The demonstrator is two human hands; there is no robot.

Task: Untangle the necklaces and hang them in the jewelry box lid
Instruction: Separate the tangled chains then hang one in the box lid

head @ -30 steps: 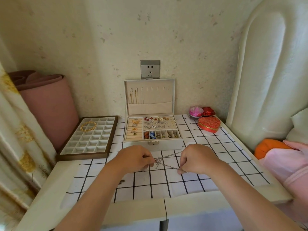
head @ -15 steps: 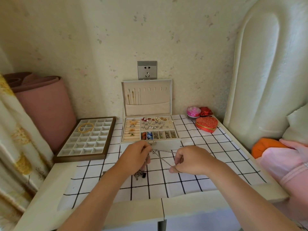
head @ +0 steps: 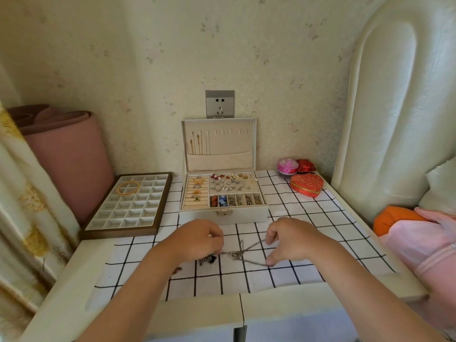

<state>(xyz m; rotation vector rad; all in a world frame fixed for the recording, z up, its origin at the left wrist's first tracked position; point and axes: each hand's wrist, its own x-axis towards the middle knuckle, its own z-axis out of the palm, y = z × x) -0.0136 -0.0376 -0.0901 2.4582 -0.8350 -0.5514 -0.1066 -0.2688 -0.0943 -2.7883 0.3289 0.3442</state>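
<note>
A tangle of thin silver necklaces (head: 243, 253) stretches between my two hands, just above the checked cloth. My left hand (head: 197, 240) pinches one end, and a dark clump of chain and pendants (head: 207, 259) lies under it. My right hand (head: 291, 240) pinches two strands, one at the forefinger and one at the thumb. Behind them stands the open white jewelry box (head: 223, 214). Its upright lid (head: 219, 144) has a row of hooks, with a few gold chains (head: 197, 143) hanging at the left and tucked into the pocket.
A brown compartment tray (head: 123, 225) with a gold chain (head: 127, 187) lies at the left. A red heart-shaped box (head: 306, 185), a pink round box (head: 287, 166) and a small red box (head: 306, 166) sit at the back right. Rolled pink mat at far left, bedding at right.
My hands have dropped lower toward the cloth and moved apart, and the silver strands are drawn out between them. The dark clump now rests under my left hand.
</note>
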